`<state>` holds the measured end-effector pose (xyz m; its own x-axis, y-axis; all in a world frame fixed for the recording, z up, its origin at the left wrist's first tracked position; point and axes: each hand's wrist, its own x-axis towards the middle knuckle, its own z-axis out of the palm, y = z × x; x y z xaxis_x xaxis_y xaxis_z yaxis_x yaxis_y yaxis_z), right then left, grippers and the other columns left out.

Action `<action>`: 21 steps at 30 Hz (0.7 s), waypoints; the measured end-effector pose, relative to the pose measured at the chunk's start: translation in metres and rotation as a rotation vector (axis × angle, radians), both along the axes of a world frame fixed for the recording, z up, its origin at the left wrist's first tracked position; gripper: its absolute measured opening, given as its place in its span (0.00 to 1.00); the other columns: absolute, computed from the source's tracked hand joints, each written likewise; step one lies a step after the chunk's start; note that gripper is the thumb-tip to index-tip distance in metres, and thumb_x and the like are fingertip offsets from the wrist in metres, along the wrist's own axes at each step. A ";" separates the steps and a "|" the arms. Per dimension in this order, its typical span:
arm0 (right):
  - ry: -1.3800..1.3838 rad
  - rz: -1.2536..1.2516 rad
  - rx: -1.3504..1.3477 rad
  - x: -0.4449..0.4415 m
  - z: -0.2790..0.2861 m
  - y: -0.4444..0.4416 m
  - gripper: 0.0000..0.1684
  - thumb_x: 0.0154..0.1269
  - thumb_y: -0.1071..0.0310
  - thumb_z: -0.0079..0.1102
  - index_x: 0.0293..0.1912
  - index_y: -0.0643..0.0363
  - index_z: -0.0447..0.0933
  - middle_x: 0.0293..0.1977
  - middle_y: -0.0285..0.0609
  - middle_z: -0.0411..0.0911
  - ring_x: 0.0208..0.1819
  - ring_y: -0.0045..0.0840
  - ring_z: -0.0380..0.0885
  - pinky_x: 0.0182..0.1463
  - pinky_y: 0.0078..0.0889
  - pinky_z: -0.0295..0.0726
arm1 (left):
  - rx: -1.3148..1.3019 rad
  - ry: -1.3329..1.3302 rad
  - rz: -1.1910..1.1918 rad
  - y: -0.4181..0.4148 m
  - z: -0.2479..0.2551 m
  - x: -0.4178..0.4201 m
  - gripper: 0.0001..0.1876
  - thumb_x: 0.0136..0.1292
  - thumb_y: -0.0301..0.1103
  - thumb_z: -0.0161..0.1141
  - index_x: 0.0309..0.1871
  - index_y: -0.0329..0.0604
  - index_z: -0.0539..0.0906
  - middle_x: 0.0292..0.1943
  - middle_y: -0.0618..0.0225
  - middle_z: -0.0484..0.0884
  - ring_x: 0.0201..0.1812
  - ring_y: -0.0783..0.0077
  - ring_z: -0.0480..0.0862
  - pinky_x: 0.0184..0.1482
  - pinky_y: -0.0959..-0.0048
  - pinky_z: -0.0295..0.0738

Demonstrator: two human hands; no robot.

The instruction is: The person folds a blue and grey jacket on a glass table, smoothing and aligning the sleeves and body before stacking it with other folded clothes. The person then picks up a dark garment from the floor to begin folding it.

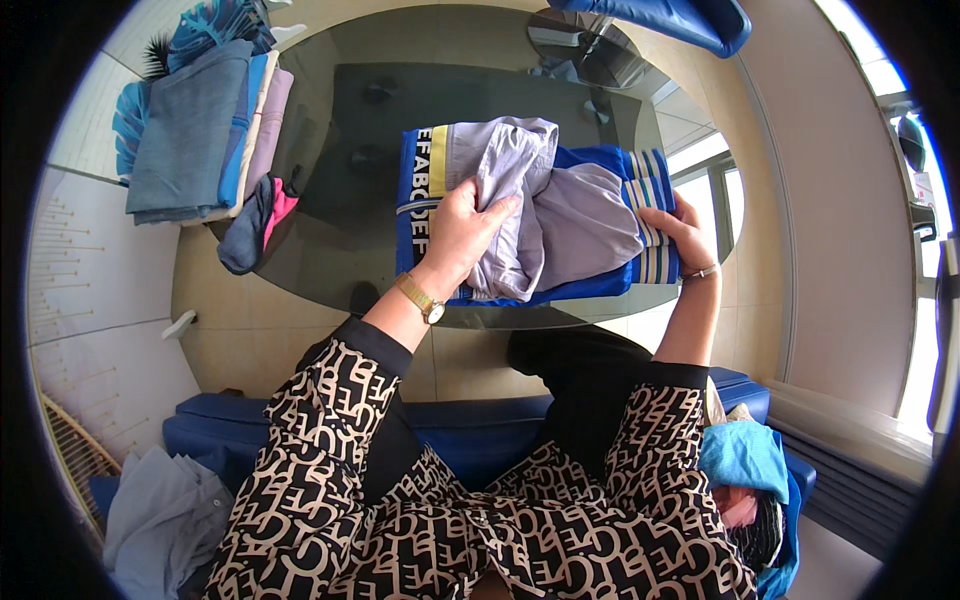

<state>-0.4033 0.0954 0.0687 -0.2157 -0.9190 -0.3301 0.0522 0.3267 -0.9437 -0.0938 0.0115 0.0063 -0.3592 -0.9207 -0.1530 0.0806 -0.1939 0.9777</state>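
A blue garment point(409, 172), partly folded with its pale grey lining point(585, 225) turned outward, lies across the dark oval glass table point(322, 247). Large white lettering and a yellow strip run along its left side. My left hand point(469, 232) pinches the crumpled grey fabric between thumb and fingers, near the garment's middle. At the right end, my right hand point(686, 232) grips the striped ribbed band point(651, 187), thumb on top and fingers behind the edge. The fingers under the cloth are partly hidden.
A stack of folded clothes point(187, 142) stands at the table's left, beside a navy and pink cloth item point(259, 225). A crumpled grey shirt point(165, 517) lies at lower left. Mixed clothes point(742, 457) are piled on the blue seat point(480, 427) at right. A blue chair point(675, 22) is beyond the table.
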 end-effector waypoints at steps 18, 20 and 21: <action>-0.040 -0.079 -0.367 0.193 -0.025 -0.037 0.24 0.74 0.66 0.66 0.65 0.60 0.76 0.36 0.27 0.73 0.38 0.11 0.70 0.45 0.15 0.71 | -0.020 0.059 -0.040 0.002 -0.004 0.009 0.13 0.73 0.32 0.62 0.55 0.36 0.86 0.50 0.60 0.90 0.50 0.73 0.87 0.54 0.72 0.80; -0.044 -0.070 -0.424 0.190 -0.037 -0.038 0.25 0.73 0.64 0.68 0.65 0.59 0.75 0.36 0.27 0.71 0.38 0.11 0.69 0.45 0.16 0.70 | -0.008 0.094 -0.008 0.003 -0.004 0.007 0.13 0.73 0.32 0.62 0.55 0.35 0.85 0.50 0.60 0.90 0.50 0.73 0.87 0.54 0.73 0.79; -0.036 -0.068 -0.455 0.191 -0.040 -0.039 0.27 0.72 0.62 0.69 0.65 0.58 0.75 0.36 0.27 0.70 0.39 0.12 0.69 0.46 0.16 0.70 | 0.000 0.110 0.008 0.004 -0.006 0.006 0.13 0.73 0.32 0.62 0.55 0.35 0.85 0.50 0.61 0.90 0.50 0.73 0.87 0.54 0.73 0.79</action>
